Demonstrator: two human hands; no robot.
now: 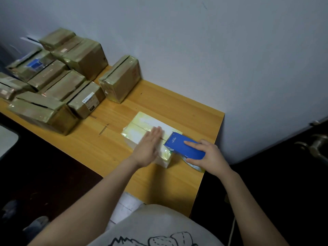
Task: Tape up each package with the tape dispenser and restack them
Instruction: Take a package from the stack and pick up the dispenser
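The pale, yellow-taped package (140, 121) lies near the right end of the wooden table (177, 183), its long axis and centre seam running from far left to near right. The blue tape dispenser (184, 148) follows the same line at the package's near-right end, toothed edge pointing along the seam. The right hand (207, 157) grips the dispenser, while the left hand (148, 148), fingers straight though blurred, seems to press flat on the package, well apart from the brown taped boxes (53, 82) stacked at far left.

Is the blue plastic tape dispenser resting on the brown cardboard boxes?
No, the blue plastic tape dispenser is at the near end of the pale taped package, well apart from the brown cardboard boxes.
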